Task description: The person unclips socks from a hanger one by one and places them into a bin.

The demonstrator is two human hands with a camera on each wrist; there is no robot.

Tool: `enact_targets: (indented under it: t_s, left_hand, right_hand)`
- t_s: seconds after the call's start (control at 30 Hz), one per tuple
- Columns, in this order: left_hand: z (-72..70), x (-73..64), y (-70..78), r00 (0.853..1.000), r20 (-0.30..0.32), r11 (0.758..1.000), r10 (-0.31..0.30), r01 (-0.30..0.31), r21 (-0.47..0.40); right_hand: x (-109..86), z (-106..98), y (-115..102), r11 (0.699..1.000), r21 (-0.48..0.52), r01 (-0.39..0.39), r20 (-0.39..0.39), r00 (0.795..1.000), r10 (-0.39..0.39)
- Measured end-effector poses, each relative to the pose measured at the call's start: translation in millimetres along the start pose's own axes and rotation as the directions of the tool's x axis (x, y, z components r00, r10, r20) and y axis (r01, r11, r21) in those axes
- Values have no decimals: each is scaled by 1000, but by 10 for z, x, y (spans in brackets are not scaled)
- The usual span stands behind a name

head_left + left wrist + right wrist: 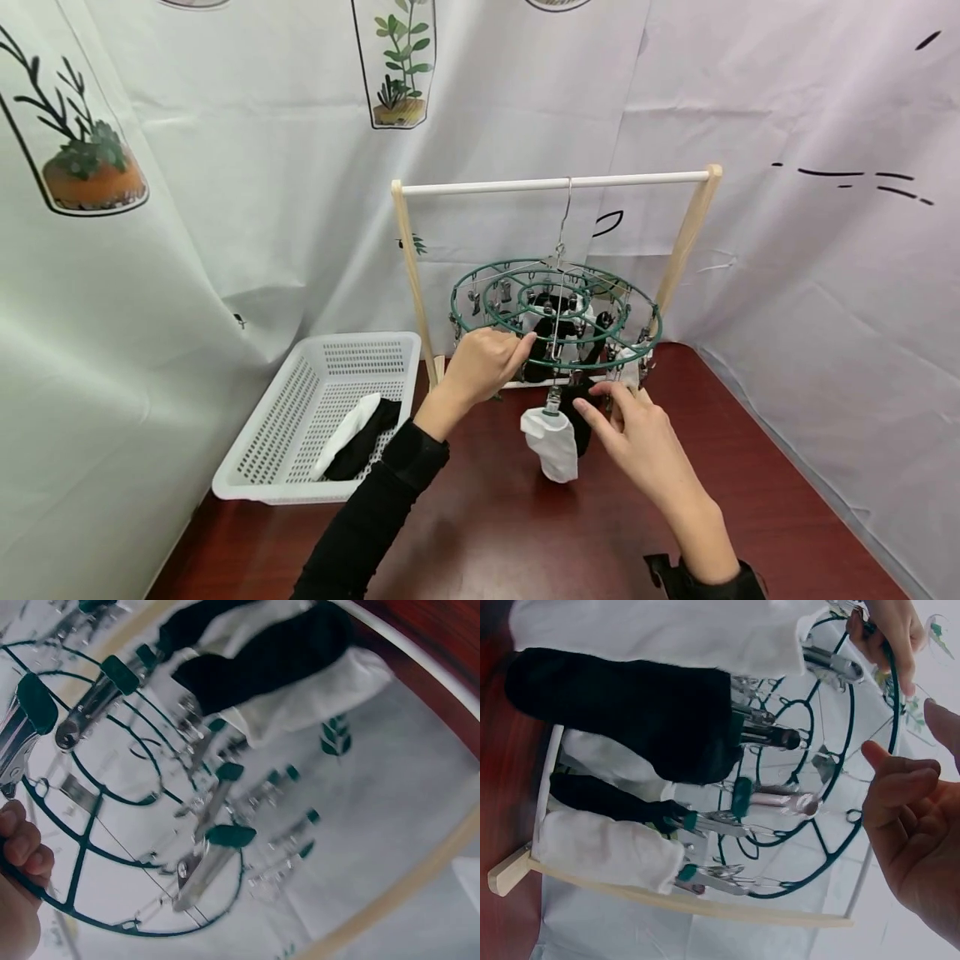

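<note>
A green round clip hanger point(585, 367) hangs by its hook, with socks clipped on it. My left hand point(483, 362) grips its outer ring on the near side; in the left wrist view the curled fingers point(26, 844) wrap the ring. At the front, a white sock point(553, 446) dangles from a clip, with a black sock point(579, 425) just behind it. My right hand point(637, 433) is beside that black sock, thumb and forefinger apart, nothing between them. More black and white socks hang farther back, such as a white sock point(607, 851) in the right wrist view.
The hanger's hook sits on the white bar point(487, 187) of a rack with wooden posts point(408, 275). To the left stands a white perforated basket point(258, 417) holding a white sock point(348, 433) and a black sock point(367, 446). A printed curtain point(300, 167) backs the dark red table point(487, 533).
</note>
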State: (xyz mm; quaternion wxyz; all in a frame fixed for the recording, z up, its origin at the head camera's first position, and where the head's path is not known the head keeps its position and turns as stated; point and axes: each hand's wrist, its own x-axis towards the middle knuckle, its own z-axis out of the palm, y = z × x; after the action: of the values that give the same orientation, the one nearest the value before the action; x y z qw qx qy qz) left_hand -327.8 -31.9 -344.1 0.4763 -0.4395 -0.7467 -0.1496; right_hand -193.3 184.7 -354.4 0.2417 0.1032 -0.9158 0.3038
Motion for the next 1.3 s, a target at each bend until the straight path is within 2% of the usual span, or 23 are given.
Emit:
enact_targets:
  t_s: [0.17, 0.33, 0.43, 0.6, 0.9, 1.1, 1.3]
  left_hand:
    - [-24, -44, -123, 999, 24, 997, -33, 35, -75]
    - [-31, -89, -173, 997, 53, 990, -56, 62, -127]
    - [-35, -93, -178, 995, 65, 986, -70, 79, -145]
    - [-34, -95, -186, 994, 71, 984, -81, 91, -152]
    - [-40, -73, -199, 997, 51, 991, -62, 68, -118]
    - [-29, -75, -213, 998, 26, 993, -52, 55, -100]
    - [-31, -89, -214, 998, 15, 995, -57, 58, -87]
  right_hand:
    - [65, 138, -36, 999, 9, 31, 78, 996, -32]
    - [182, 326, -99, 999, -47, -15, 164, 986, 23]
    - [264, 419, -114, 996, -93, -17, 193, 981, 35]
    - [347, 527, -97, 988, -146, 53, 183, 983, -26]
    - [355, 627, -28, 982, -81, 170, 133, 978, -158]
    - [347, 633, -38, 979, -70, 190, 121, 976, -181]
    - [346, 627, -35, 986, -22, 163, 148, 976, -158]
